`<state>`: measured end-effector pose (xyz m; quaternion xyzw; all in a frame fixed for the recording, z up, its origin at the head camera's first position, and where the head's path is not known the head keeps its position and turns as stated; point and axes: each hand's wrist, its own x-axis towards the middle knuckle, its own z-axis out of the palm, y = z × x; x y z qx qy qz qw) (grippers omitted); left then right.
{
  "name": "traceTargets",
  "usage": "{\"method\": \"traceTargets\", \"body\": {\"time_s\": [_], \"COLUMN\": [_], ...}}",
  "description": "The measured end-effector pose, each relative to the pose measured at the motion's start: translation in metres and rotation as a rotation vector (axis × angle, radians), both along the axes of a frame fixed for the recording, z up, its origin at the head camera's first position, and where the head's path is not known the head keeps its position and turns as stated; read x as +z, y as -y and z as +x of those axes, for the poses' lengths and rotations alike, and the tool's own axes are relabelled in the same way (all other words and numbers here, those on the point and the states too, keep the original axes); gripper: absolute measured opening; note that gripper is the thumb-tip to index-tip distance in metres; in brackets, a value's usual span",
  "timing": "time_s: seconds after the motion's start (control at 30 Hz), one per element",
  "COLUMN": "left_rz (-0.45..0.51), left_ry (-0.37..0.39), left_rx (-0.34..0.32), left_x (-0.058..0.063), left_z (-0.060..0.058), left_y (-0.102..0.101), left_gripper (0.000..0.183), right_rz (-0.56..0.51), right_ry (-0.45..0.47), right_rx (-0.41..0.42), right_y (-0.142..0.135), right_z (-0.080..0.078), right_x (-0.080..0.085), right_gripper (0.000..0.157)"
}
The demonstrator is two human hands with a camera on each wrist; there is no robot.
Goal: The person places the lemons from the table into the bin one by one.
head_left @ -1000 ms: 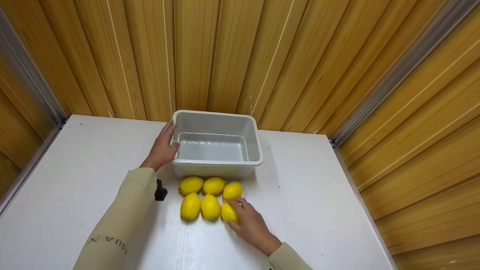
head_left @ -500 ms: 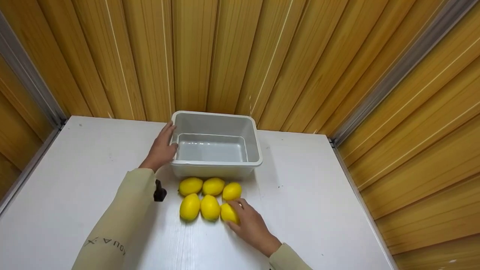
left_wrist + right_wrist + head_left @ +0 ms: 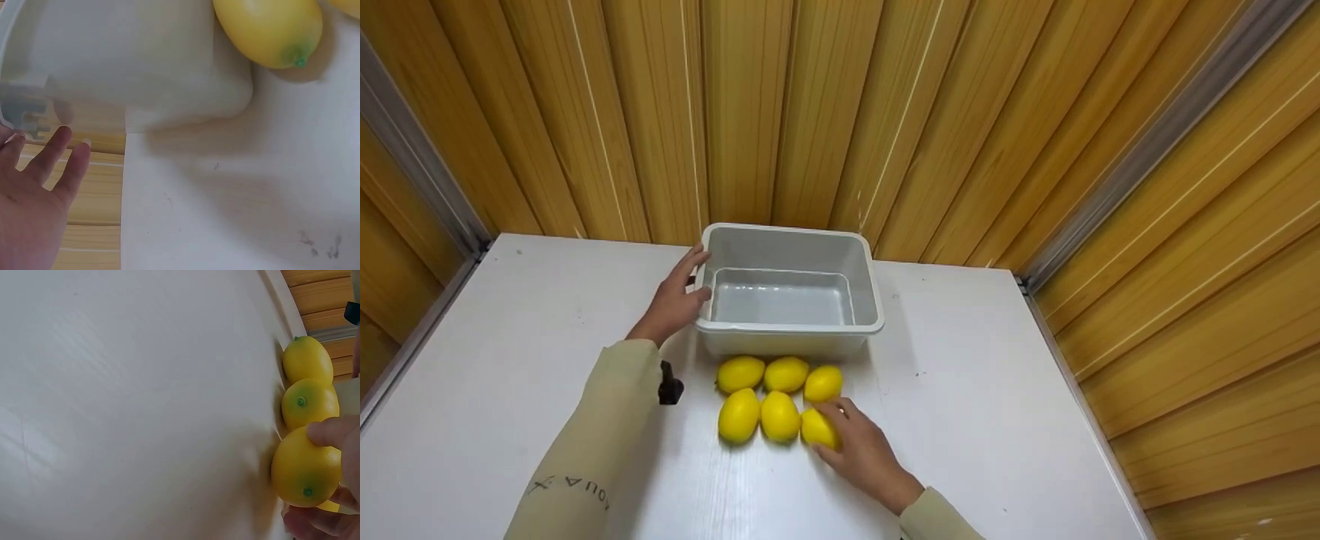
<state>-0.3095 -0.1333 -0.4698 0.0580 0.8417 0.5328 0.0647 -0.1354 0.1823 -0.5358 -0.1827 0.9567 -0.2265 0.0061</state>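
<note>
A grey plastic bin [image 3: 787,341] stands at the back of the white table, nothing inside it. At its left side my left hand [image 3: 671,300] has its fingers straight and spread; in the left wrist view the fingertips [image 3: 64,135] are close by the bin's wall, and contact is hard to tell. In front of the bin lie several yellow lemons in two rows. My right hand [image 3: 866,454] grips the front right lemon [image 3: 817,427] on the table, thumb and fingers on either side, as the right wrist view also shows with the lemon [image 3: 304,467].
The front left lemon [image 3: 739,416] and front middle lemon [image 3: 780,416] lie beside the gripped one. Wood-patterned panels [image 3: 810,112] rise behind the bin and at both sides. White table top [image 3: 975,390] extends to the right.
My left hand has shifted slightly left, its fingers loosening from the bin's rim. My right hand stays on the same lemon, and the other lemons lie as before.
</note>
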Motion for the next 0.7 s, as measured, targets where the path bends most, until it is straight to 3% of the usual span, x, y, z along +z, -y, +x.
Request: {"method": "traceTargets", "body": {"time_s": [0.7], "left_rz": [-0.002], "left_ry": [-0.014], "left_rx": [0.023], "left_x": [-0.0046], "left_z": [-0.0014], "left_y": [0.0005], "left_gripper": [0.063], "right_rz": [-0.090], "right_ry": [-0.118], "right_rx": [0.019], "right_y": [-0.0038], "right_z": [0.0013], "right_x": [0.0070], "right_gripper": [0.051]}}
